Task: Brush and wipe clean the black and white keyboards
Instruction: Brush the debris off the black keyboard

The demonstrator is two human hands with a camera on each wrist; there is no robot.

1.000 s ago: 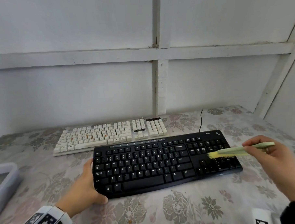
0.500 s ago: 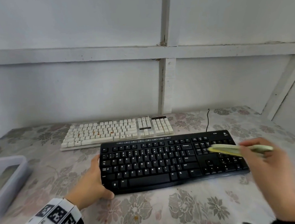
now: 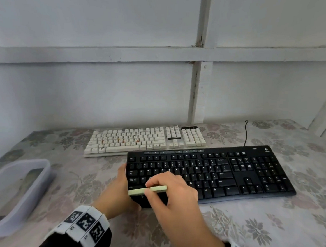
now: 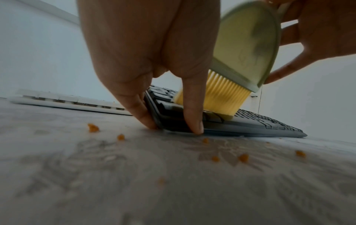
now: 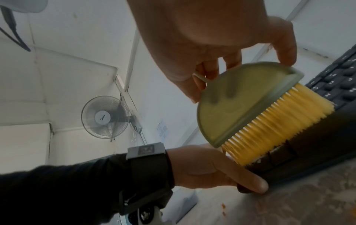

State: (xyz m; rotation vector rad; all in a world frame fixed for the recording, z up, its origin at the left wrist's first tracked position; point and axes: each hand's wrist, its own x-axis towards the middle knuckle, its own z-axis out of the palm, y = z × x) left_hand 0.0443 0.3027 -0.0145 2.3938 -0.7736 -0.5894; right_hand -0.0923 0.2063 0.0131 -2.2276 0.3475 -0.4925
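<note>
The black keyboard (image 3: pixel 216 173) lies on the floral tablecloth, with the white keyboard (image 3: pixel 146 141) behind it to the left. My left hand (image 3: pixel 124 190) holds the black keyboard's front left corner, fingers against its left end and thumb at its front edge. My right hand (image 3: pixel 155 189) grips a green brush (image 3: pixel 147 190) over the lower left keys. In the left wrist view the brush's yellow bristles (image 4: pixel 221 94) touch the keys of the black keyboard (image 4: pixel 260 121) beside my fingers (image 4: pixel 192 118). The right wrist view shows the brush (image 5: pixel 240 103) tilted onto the keyboard's end.
A grey plastic tub (image 3: pixel 21 195) stands at the left of the table. Orange crumbs (image 4: pixel 243 157) lie scattered on the cloth in front of the black keyboard. Its cable (image 3: pixel 245 132) runs back to the wall close behind. A fan (image 5: pixel 105 117) hangs on a far wall.
My right hand has swept the brush from the number pad at the right end across to the left end of the black keyboard. The left hand has kept its hold.
</note>
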